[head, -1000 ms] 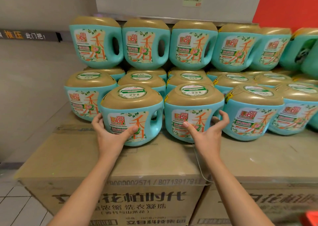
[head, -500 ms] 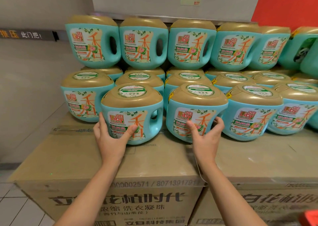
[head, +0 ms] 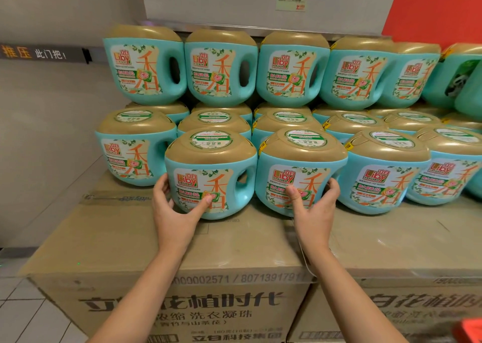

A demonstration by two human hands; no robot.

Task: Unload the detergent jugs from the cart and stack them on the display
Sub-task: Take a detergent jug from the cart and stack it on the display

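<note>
Since the earlier frames the right front jug [head: 300,175] has been brought closer to the left front jug [head: 211,178], so that their sides now touch or almost touch. The right one leans a little to the left. Both stand in the front row on top of the cartons [head: 117,241] that serve as the base of the display.

The left hand [head: 173,213] holds the left front jug low on its body, with the thumb pressed on the label and the fingers wrapped around the far left side. The right hand [head: 314,212] does the same in mirror on the right front jug, with its fingers going around the right side, where they are partly hidden. Each grip is wide and filled by its jug. It is placed low, I think, to slide and turn the jug rather than lift it.

The labels face forward, like those of the neighbour jug [head: 383,178] and the upper row [head: 221,68], which suggests the person is lining up the front. The jugs behind carry the upper row on their flat gold lids. The cart is not in view; a red corner [head: 469,327] at the bottom right may belong to it.
</note>
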